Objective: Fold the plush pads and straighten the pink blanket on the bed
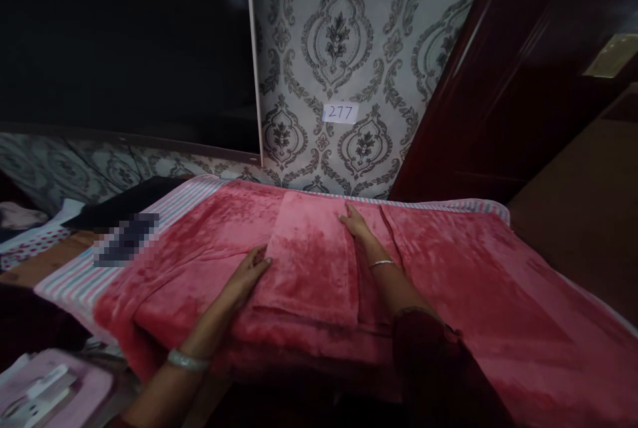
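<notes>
A pink-red plush blanket (448, 268) is spread over a striped cloth. In its middle lies a neat rectangular piece of the same-coloured plush fabric (314, 248), flat and smooth. At the left edge of that rectangle rests my left hand (249, 272), its fingers slightly bent and the thumb apart. My right hand (355, 220) lies along the upper right edge, fingers stretched out. Neither hand visibly grips the fabric. Whether the rectangle is a separate piece or a folded part of the blanket, I cannot tell.
The striped cloth (80, 285) shows along the left and back edges. A blurred-out dark item (127, 240) lies on the left. Behind are a large television (129, 49) and a patterned wall with a "277" label (340, 112). A pink box (90, 378) stands lower left.
</notes>
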The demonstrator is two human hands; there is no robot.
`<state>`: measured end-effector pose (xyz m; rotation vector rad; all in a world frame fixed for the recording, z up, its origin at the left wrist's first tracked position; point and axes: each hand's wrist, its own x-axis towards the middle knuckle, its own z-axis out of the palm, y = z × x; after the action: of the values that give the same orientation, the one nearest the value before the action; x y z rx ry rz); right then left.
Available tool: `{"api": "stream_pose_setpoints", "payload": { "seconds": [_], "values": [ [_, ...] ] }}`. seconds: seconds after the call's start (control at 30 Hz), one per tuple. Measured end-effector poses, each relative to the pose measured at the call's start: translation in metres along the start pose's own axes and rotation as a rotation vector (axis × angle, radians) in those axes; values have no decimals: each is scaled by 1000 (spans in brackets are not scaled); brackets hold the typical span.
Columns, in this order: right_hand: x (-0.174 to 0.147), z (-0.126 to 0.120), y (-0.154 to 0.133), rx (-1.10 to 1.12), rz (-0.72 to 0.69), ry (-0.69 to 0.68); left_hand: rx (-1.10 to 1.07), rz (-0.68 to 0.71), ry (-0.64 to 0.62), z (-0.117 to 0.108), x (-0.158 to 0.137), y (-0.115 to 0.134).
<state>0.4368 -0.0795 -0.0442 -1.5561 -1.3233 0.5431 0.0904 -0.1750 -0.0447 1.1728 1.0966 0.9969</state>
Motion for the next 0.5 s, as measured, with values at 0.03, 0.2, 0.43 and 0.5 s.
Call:
{"api": "stream_pose_setpoints", "payload": {
  "seconds": [0.03, 0.2, 0.43, 0.5],
  "values": [
    [3, 4, -2, 12, 10, 14, -20, -3, -18, 2, -4, -2],
    [6, 2, 3, 29, 47, 142, 43, 78, 27, 6, -10, -8],
    [-14, -15, 21, 43, 127, 128, -85, -3, -30, 9, -20, 2],
    [-26, -18, 26, 45, 93, 88, -123, -44, -51, 10, -25, 5]
  ]
}}
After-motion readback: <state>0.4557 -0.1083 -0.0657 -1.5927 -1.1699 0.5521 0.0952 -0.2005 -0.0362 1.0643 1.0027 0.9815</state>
